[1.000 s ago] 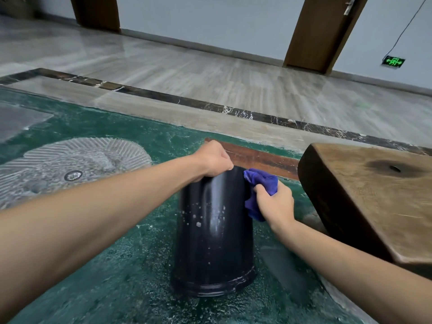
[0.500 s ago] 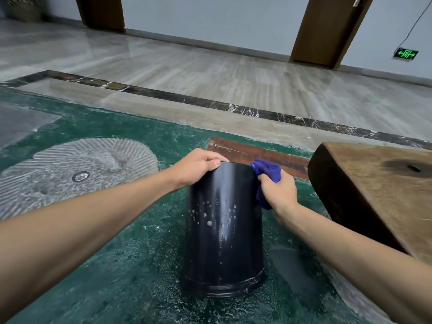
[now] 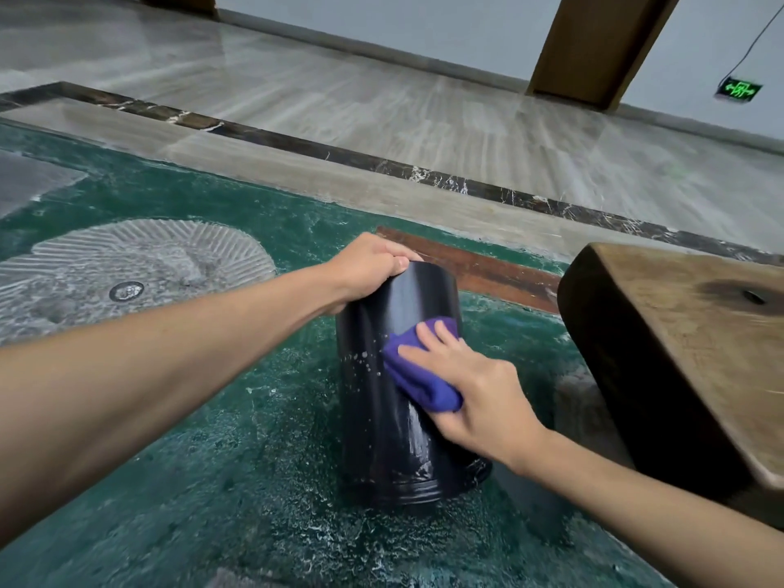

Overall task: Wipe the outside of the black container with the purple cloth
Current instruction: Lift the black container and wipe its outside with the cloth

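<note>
- The right hand [image 3: 475,388] lies flat, fingers straight, pressing the purple cloth [image 3: 418,371] on the side of the black container [image 3: 382,439].
- The left hand [image 3: 369,269] grips the container's top edge at 10 o'clock.
- The container stands mouth-down on the wet green floor [image 3: 212,481].
- A wooden block [image 3: 687,354] sits at 3 o'clock.

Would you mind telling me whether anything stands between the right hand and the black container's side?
Only the purple cloth: the right hand presses it flat against the black container, as wiping requires. Nothing else visible intervenes.
</note>
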The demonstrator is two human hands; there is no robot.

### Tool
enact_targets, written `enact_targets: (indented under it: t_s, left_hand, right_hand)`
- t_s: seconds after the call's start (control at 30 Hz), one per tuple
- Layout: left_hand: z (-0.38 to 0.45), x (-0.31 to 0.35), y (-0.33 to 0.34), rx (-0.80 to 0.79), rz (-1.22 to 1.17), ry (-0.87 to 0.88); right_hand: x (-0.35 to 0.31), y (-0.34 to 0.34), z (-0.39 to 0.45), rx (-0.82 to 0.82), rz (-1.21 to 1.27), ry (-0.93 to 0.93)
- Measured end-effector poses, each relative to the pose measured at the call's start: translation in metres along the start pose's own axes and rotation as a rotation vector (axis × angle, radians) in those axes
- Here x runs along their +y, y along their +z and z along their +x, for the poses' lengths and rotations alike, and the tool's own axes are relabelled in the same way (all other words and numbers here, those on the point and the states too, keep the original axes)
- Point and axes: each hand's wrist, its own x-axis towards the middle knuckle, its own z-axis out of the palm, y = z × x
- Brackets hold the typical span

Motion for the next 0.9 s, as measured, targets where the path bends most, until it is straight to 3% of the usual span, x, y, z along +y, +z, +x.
enact_targets:
  t_s: [0.23, 0.43, 0.53, 0.6, 0.67, 0.8, 0.9]
  left_hand:
    - [0.01, 0.009, 0.004, 0.087, 0.021, -0.065]
    - [0.004, 0.02, 0.014, 0.078, 0.077, -0.089]
    - [-0.002, 0.017, -0.003, -0.01, -0.078, -0.045]
    - [-0.01, 0.002, -0.027, -0.106, 0.004, 0.03]
    - [-0.019, -0.023, -0.044, -0.097, 0.075, 0.041]
    - [-0.021, -0.048, -0.047, -0.063, -0.116, -0.047]
    - [-0.016, -0.04, -0.036, -0.129, -0.15, -0.051]
  right_hand:
    - [-0.004, -0.016, -0.059, -0.2, -0.188, -0.257]
    - [-0.002, -0.029, -0.067, -0.151, -0.054, -0.172]
    - [0.002, -0.034, -0.076, -0.128, -0.002, -0.13]
    - [0.006, -0.037, -0.082, -0.129, -0.013, -0.101]
    - [0.01, -0.038, -0.087, -0.128, -0.034, -0.074]
    - [0.016, -0.038, -0.08, -0.073, 0.108, 0.221]
    - [0.023, -0.035, -0.049, 0.097, 0.293, 0.545]
